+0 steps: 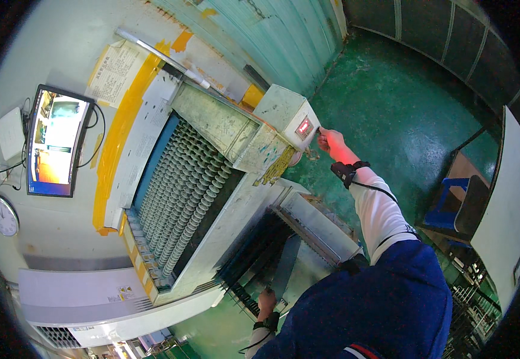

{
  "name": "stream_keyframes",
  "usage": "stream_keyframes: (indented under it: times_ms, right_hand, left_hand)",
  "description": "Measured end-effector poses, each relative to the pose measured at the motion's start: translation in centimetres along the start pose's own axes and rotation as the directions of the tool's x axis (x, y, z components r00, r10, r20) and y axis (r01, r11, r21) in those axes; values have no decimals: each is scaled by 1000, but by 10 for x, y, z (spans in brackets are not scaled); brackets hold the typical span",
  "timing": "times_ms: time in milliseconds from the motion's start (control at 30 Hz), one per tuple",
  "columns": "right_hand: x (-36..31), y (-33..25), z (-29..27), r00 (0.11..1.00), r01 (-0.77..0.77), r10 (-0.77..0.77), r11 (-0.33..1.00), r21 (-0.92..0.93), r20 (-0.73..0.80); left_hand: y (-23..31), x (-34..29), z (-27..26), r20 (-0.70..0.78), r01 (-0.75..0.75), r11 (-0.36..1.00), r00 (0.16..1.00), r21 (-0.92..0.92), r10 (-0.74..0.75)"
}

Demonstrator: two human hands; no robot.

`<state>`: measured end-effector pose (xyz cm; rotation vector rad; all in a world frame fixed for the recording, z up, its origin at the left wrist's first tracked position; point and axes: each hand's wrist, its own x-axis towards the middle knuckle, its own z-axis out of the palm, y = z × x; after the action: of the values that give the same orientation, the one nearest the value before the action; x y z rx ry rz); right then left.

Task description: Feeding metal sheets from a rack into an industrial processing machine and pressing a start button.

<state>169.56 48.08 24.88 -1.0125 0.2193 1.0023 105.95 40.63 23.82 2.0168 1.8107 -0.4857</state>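
My right hand (330, 142) reaches up to the side of a small pale control box (284, 110) with a red lit display (303, 127), fingers pinched on something small at its edge. The box is mounted on a large grey machine (212, 197) with rows of pale rollers (179, 197). My left hand (266, 300) rests low on a dark rack or tray frame (260, 263) at the machine's front, fingers curled on its edge. Both wrists wear dark straps with cables.
A wall screen (55, 142), a round clock (2, 215) and a posted paper sheet (113, 75) hang at left. Green floor (403, 113) spreads right. A blue stool (445, 203) and a white panel (505, 221) stand at right.
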Motion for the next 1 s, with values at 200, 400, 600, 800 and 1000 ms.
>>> stream_keyframes:
  times_ms: [200, 400, 600, 800, 1000]
  right_hand:
    - [-3, 1, 1, 1000, 7, -7, 1000, -13, -2]
    - [1, 3, -1, 999, 8, -8, 1000, 2, 33]
    - [2, 5, 1, 1000, 6, -6, 1000, 12, 18]
    - [0, 7, 3, 1000, 7, -7, 1000, 9, 21]
    - [0, 7, 4, 1000, -4, 4, 1000, 9, 3]
  left_hand:
    - [-2, 0, 3, 14, -8, 1000, 1000, -10, 8]
    - [-5, 1, 2, 55, 29, 999, 998, -20, -28]
    - [-10, 2, 8, -63, -52, 998, 997, 41, 55]
    - [-13, 7, 6, 29, 15, 999, 999, 50, -17]
    - [-19, 9, 9, 54, 30, 999, 998, 45, -33]
